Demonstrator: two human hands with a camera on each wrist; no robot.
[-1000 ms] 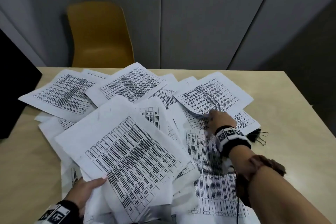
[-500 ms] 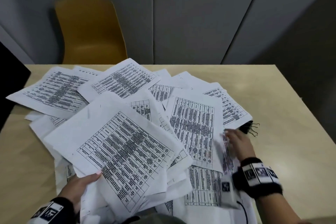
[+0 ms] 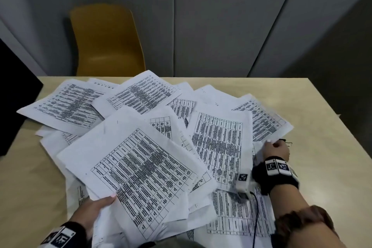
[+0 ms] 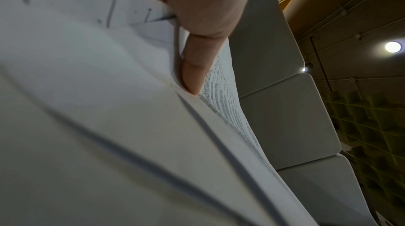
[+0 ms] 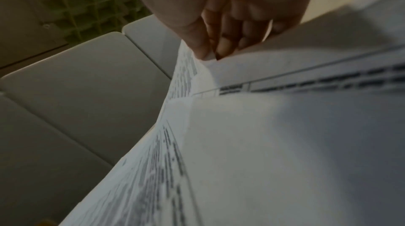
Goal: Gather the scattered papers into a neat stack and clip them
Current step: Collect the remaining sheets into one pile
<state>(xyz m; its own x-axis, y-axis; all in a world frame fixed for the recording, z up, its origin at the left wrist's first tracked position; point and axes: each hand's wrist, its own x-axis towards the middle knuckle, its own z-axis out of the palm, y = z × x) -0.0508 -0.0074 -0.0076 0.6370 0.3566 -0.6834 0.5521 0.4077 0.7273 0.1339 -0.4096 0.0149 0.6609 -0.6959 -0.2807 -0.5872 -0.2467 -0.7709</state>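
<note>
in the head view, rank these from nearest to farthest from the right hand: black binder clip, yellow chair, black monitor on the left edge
From the right hand:
1. Small black binder clip with wire handles: just beyond the fingers, at the papers' right edge.
2. Yellow plastic chair: behind the table's far left side.
3. Black monitor: at the far left edge of the table.
The chair and monitor are close; the monitor looks slightly farther.

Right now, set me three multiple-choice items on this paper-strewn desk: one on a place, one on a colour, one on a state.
1. Where is the black binder clip?
A. under the chair
B. beside the right hand
C. in the left hand

2. The moulded plastic chair is:
A. mustard yellow
B. blue
C. white

3. The printed white paper sheets are:
A. clipped
B. neatly stacked
C. scattered, overlapping

B: its wire handles show by the right hand.
A: yellow shell behind the wooden table.
C: sheets lie fanned at many angles.
</note>
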